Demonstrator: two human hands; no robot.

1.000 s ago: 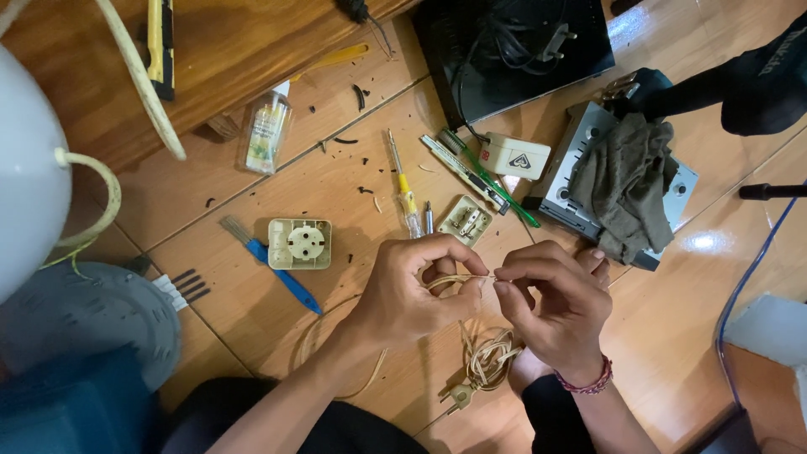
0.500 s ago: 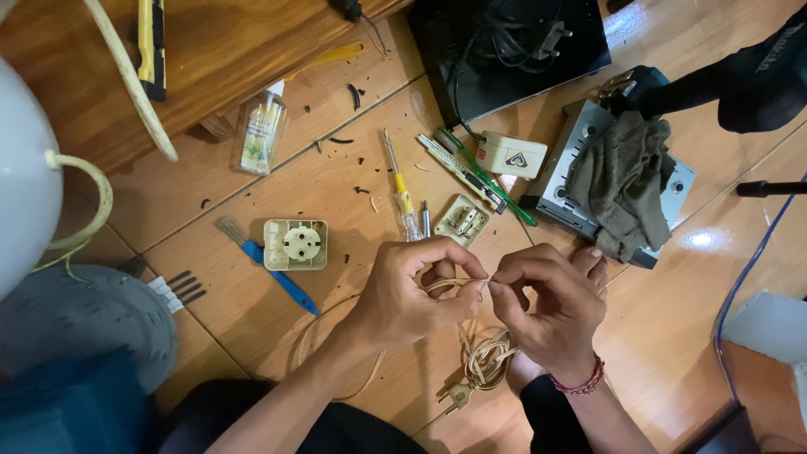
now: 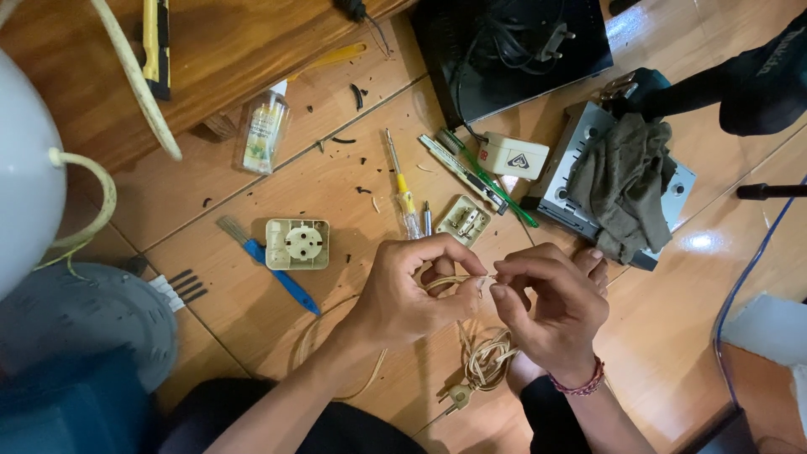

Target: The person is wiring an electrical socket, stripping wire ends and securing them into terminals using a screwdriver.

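The left hand (image 3: 412, 294) was seen pinching a thin beige cord (image 3: 458, 280), whose free end ran roughly level, rightward, to the right hand (image 3: 551, 307), pinched on its tip just beside; the remaining cord lay coiled below.

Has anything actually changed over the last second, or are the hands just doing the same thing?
Hardly anything. The left hand and right hand still pinch the end of the thin cream cable between their fingertips, at most with slight finger shifts. The view drifts a little. The cable coil, socket housing, blue brush and yellow screwdriver lie where they were.
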